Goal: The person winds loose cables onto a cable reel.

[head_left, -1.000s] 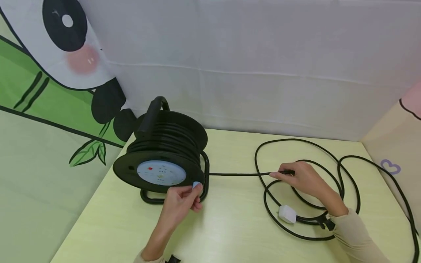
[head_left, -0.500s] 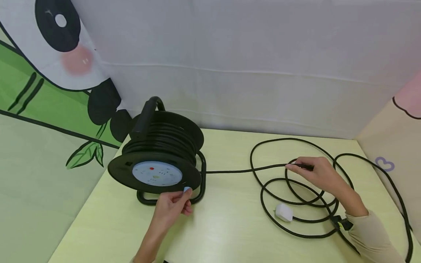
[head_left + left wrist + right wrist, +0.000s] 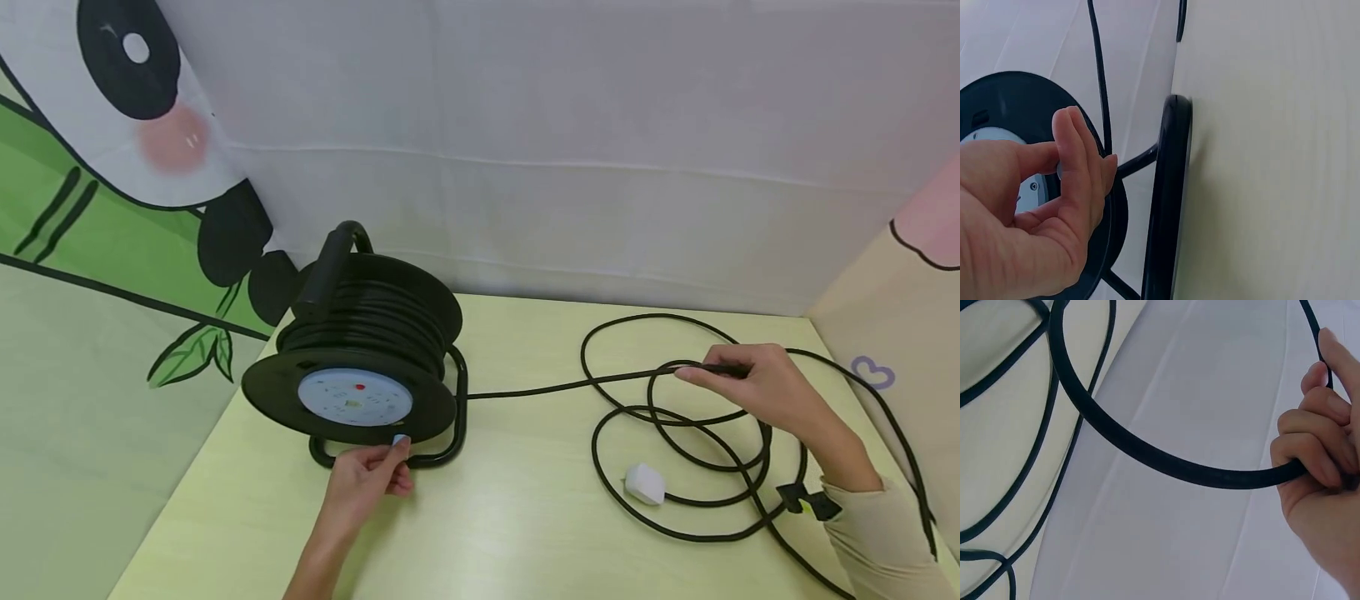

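A black cable reel [image 3: 427,404] stands on its tubular frame at the left of the table, many turns of cord wound on its drum. My left hand [image 3: 363,482] pinches a small pale-blue knob [image 3: 400,439] at the lower rim of the reel's front disc. In the left wrist view, the fingers mostly hide this knob. From the reel, the black cable [image 3: 540,390] runs nearly straight to my right hand [image 3: 772,387], which grips it above the loose coils. The right wrist view shows fingers curled round the cable [image 3: 1229,479], which hangs in a curve behind the hand.
Loose loops of cable [image 3: 684,540] lie on the right of the table [image 3: 510,500], with a white plug [image 3: 645,484] among them. A printed cloth backdrop [image 3: 562,225] rises behind the table. The reel's carrying handle [image 3: 330,267] points up.
The reel's disc has turned clockwise, my left hand moving left and down with the knob. My right hand has moved right and slightly up, still on the cable, and the loops have shifted.
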Demonstrator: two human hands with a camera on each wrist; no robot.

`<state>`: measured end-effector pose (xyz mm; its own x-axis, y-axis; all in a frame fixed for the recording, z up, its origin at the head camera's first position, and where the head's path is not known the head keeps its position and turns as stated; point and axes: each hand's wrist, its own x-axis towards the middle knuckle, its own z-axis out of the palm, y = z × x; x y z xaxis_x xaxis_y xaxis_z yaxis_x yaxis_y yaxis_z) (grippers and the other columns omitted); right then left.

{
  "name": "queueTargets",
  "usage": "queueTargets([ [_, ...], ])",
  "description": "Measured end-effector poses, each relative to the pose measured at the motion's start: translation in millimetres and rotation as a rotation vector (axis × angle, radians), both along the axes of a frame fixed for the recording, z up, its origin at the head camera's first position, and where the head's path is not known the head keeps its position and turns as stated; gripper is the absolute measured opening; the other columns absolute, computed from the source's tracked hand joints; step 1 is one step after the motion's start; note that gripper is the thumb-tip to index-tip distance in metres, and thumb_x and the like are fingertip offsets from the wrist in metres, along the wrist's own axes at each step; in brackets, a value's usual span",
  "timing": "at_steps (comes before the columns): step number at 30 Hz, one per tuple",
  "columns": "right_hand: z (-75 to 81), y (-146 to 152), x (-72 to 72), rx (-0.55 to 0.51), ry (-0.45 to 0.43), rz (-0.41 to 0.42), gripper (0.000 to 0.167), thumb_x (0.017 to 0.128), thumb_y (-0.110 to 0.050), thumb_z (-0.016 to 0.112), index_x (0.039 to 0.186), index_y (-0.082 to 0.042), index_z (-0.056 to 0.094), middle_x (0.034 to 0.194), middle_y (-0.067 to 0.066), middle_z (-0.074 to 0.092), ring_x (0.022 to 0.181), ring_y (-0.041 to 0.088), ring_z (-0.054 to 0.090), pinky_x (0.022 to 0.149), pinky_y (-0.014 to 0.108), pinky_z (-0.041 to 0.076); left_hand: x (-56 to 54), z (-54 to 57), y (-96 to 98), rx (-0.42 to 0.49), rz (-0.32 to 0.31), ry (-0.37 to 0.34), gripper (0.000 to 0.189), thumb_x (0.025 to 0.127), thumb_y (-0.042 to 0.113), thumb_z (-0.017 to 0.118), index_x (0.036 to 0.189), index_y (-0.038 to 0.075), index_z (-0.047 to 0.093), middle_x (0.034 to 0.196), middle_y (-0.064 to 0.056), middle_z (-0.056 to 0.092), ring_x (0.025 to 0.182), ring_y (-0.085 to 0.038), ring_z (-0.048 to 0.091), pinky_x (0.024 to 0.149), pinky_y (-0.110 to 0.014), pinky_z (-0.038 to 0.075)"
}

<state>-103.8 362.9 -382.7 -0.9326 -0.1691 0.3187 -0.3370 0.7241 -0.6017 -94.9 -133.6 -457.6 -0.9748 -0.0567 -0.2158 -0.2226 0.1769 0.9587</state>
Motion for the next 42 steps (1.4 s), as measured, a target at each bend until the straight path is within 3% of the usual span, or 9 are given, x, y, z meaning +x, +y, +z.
queueTargets([
  [8, 3.8, 14.7, 3.8, 0.004, -0.003, -0.029, 0.030, 0.088, -0.019, 0.084, 0.069, -0.024, 0.062, 0.058, -0.010, 0.040, 0.053, 0.006, 0.035, 0.045, 0.029, 0.028, -1.5, -2.1, -27.8, -0.012, 0.058, -0.019, 0.038, 0.103, 0.021, 0.066, 0.107, -0.016, 0.070, 0.077, -0.016, 0.071, 0.062, -0.016, 0.070, 0.064, -0.029, 0.064],
  [14, 4.0, 29.0, 8.8, 0.016, -0.051, -0.085, 0.025, 0.089, -0.022, 0.083, 0.072, -0.022, 0.065, 0.060, -0.007, 0.044, 0.055, 0.010, 0.039, 0.049, 0.028, 0.029, -3.7, 5.5, -55.2, -0.048, 0.121, -0.012, 0.044, 0.104, 0.024, 0.064, 0.112, -0.019, 0.066, 0.077, -0.011, 0.070, 0.064, -0.013, 0.072, 0.066, -0.029, 0.064],
  [22, 11.5, 36.1, 12.8, 0.028, -0.116, -0.139, 0.028, 0.089, -0.027, 0.083, 0.070, -0.021, 0.064, 0.059, -0.004, 0.042, 0.055, 0.010, 0.037, 0.046, 0.030, 0.029, -3.6, 27.8, -84.1, -0.099, 0.206, 0.007, 0.051, 0.103, 0.030, 0.065, 0.118, -0.019, 0.064, 0.075, -0.003, 0.071, 0.062, -0.011, 0.073, 0.066, -0.027, 0.064],
  [27, 12.8, 39.5, 12.2, 0.031, -0.106, -0.144, 0.029, 0.089, -0.026, 0.084, 0.069, -0.020, 0.064, 0.058, -0.004, 0.041, 0.054, 0.009, 0.036, 0.046, 0.031, 0.028, -3.6, 42.0, -93.7, -0.068, 0.259, 0.023, 0.046, 0.100, 0.031, 0.070, 0.107, -0.014, 0.070, 0.071, -0.003, 0.069, 0.059, -0.012, 0.072, 0.065, -0.027, 0.064],
  [35, 7.4, 48.9, 12.4, 0.033, -0.090, -0.161, 0.026, 0.089, -0.024, 0.083, 0.071, -0.020, 0.065, 0.057, -0.004, 0.037, 0.053, 0.009, 0.034, 0.047, 0.031, 0.027, -3.8, 66.2, -103.2, -0.025, 0.313, 0.050, 0.026, 0.096, 0.033, 0.075, 0.081, 0.012, 0.077, 0.069, 0.000, 0.069, 0.056, -0.013, 0.071, 0.062, -0.024, 0.062],
  [42, -4.4, 56.5, 7.8, 0.066, -0.101, -0.152, 0.028, 0.093, -0.028, 0.080, 0.071, -0.019, 0.064, 0.057, -0.005, 0.037, 0.052, 0.009, 0.034, 0.046, 0.030, 0.025, -2.8, 87.5, -102.7, 0.057, 0.323, 0.144, 0.023, 0.095, 0.026, 0.077, 0.076, 0.014, 0.078, 0.065, -0.001, 0.068, 0.052, -0.014, 0.069, 0.058, -0.024, 0.062],
])
